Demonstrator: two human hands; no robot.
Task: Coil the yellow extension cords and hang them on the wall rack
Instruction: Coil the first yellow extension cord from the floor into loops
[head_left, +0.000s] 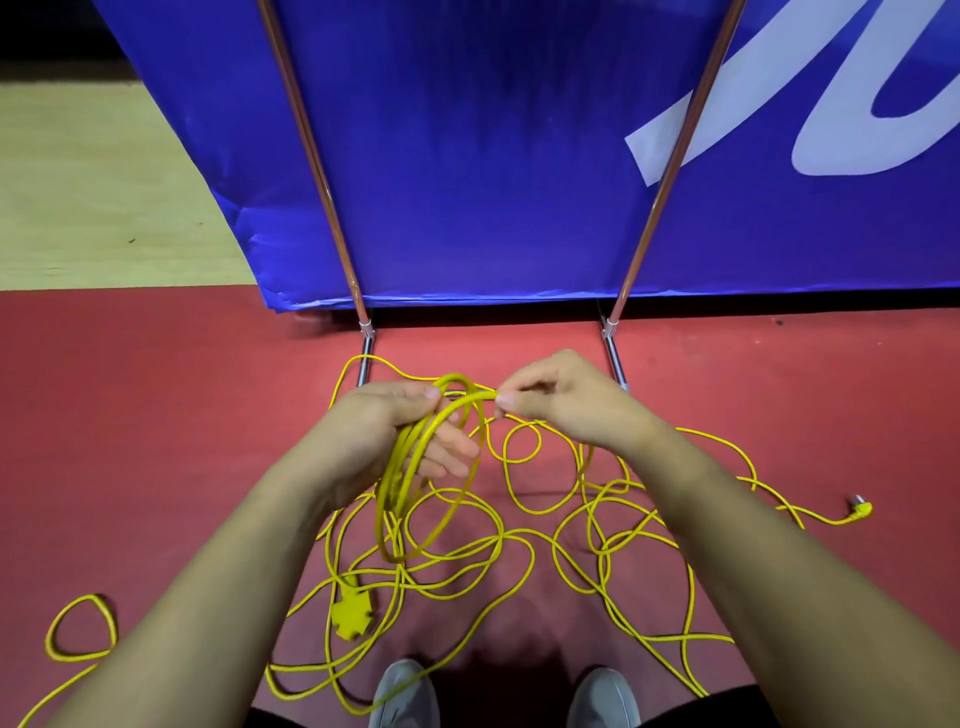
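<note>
A long yellow extension cord (524, 540) lies in tangled loops on the red floor in front of me. My left hand (395, 421) grips a small coil (415, 488) of several turns that hangs down from it. My right hand (561, 400) pinches the cord just right of the coil's top, at about the same height. The cord's yellow socket block (352, 613) hangs or lies below the coil. A yellow plug (860, 509) rests on the floor at the far right. No wall rack is in view.
A blue banner (467, 156) on a metal frame with two slanted poles (332, 208) (670, 171) stands right ahead. Its feet (363, 358) reach toward the cord. My shoes (405, 696) are at the bottom edge. A stray cord loop (78, 629) lies at left.
</note>
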